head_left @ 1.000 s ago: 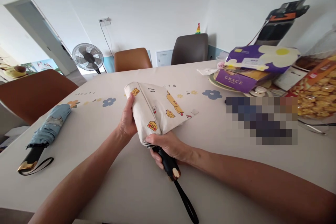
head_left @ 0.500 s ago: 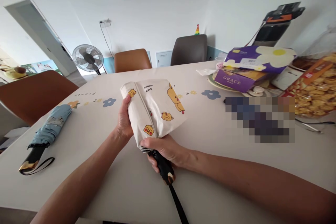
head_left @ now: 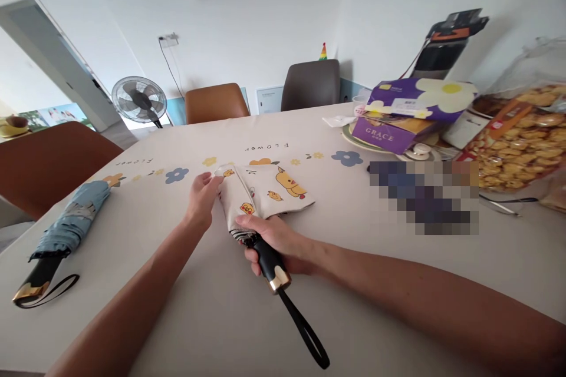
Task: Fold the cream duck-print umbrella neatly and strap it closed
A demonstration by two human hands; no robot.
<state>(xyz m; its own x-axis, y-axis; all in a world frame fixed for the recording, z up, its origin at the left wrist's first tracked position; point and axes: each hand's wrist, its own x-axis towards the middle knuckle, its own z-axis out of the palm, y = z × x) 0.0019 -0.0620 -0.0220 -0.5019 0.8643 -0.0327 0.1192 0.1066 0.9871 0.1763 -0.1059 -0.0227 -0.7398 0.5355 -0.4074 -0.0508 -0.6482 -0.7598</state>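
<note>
A folding umbrella [head_left: 260, 191] with white cloth and yellow duck prints lies folded, one loose flap spread to the right. My right hand [head_left: 276, 235] wraps around its base, thumb across the cloth and fingers under the black handle [head_left: 269, 259]. A black wrist strap [head_left: 305, 330] hangs from the gold-tipped handle end. At the canopy's far left edge, my left hand [head_left: 203, 197] has thumb and fingers closed on the cloth; part of that grip is hidden. Left of my left arm, a blue folded umbrella [head_left: 73, 221] with a black handle lies on the table.
The table [head_left: 354, 294] has a flower-printed cover. At the right are a purple box [head_left: 384, 134], a dark bottle [head_left: 442, 53], a bag of snacks [head_left: 508, 150] and a blurred-out dark item [head_left: 420, 197]. Chairs [head_left: 216, 103] and a fan [head_left: 139, 99] stand beyond.
The white umbrella has been lowered and tilted flatter toward the table. My left hand has shifted from its side to the far left edge, while my right hand keeps its grip.
</note>
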